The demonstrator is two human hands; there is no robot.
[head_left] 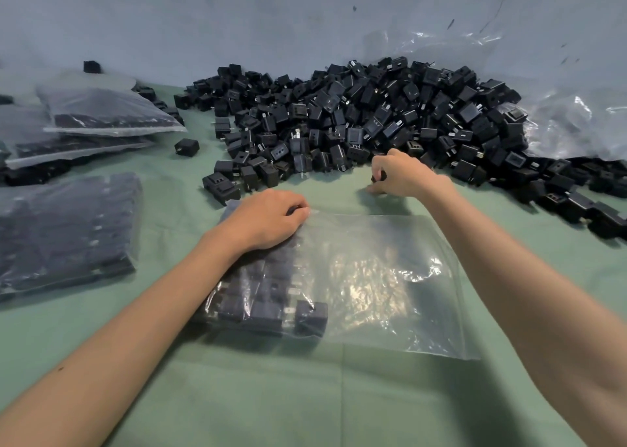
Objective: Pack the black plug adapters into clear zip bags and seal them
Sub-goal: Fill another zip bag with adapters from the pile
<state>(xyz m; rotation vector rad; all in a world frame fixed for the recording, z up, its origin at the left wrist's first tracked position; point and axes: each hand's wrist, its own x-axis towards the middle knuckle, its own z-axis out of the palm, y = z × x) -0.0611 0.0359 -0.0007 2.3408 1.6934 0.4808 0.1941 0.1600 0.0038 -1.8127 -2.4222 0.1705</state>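
Note:
A clear zip bag [383,283] lies flat on the green cloth in front of me. Several black plug adapters [268,297] fill its left side; its right side holds none. My left hand [268,219] rests on the bag's far left corner, fingers curled over the plastic at the opening. My right hand [403,173] is at the near edge of a big pile of loose black adapters [356,117] and pinches a black adapter [379,176] between thumb and fingers.
Filled, closed bags of adapters are stacked at the left [101,114] and lie at the near left [64,229]. One loose adapter [186,147] sits between them and the pile. Crumpled clear plastic [576,121] lies at the back right, against a grey wall.

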